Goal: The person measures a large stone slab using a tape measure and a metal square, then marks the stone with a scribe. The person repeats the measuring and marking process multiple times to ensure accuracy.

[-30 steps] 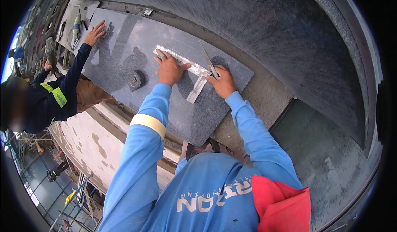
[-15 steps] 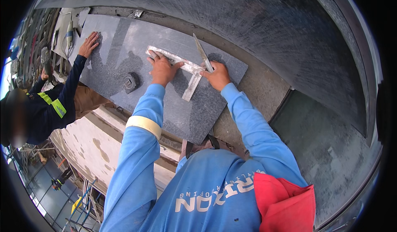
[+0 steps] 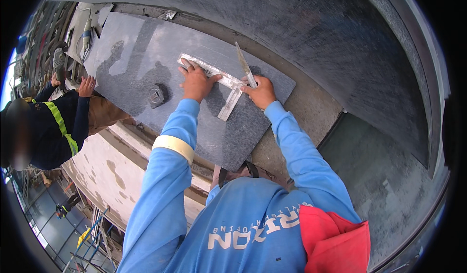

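A metal try square (image 3: 208, 69) lies flat on a dark grey stone slab (image 3: 228, 141). My left hand (image 3: 197, 84) rests over its longer arm, fingers spread and pressing on the metal. At the square's corner, my right hand (image 3: 261, 92) is closed around a narrow knife (image 3: 245, 65), its pointed blade angled up and away. The thumb of that hand touches the square near the corner. A black tape measure (image 3: 157, 95) sits on the slab, left of my left hand.
A co-worker (image 3: 56, 122) stands at the slab's left end, one hand at a power tool (image 3: 59, 61). Another corded power tool (image 3: 87, 35) lies beyond. A large dark panel (image 3: 311, 35) rises along the far side. A pale, stained surface (image 3: 107, 176) lies at lower left.
The co-worker's near hand has lifted off the slab and drawn back toward their body. My hands keep their places on the square and knife, with the whole view shifted slightly.
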Demonstrator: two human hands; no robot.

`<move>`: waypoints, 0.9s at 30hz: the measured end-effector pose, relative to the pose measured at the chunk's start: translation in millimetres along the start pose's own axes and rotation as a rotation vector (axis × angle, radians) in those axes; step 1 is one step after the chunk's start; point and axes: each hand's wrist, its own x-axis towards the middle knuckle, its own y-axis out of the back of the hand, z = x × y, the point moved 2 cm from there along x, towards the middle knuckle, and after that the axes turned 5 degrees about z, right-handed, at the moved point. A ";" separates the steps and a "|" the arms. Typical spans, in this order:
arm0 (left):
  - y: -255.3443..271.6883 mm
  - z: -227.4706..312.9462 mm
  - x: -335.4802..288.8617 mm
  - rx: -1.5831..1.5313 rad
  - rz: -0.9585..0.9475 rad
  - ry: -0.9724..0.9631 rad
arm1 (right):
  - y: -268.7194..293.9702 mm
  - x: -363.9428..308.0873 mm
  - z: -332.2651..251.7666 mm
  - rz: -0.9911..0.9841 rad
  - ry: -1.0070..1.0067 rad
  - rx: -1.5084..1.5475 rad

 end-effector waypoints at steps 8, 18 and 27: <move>-2.4 -2.5 1.4 -0.015 0.015 -0.003 | 3.9 7.1 -5.2 -0.085 -0.030 -0.254; -6.5 -4.2 3.8 -0.006 0.011 -0.016 | 21.2 -17.6 -76.7 -0.366 0.204 -0.809; -5.5 -2.5 2.6 -0.024 0.020 -0.008 | 47.9 -25.6 -72.1 -0.366 0.325 -0.951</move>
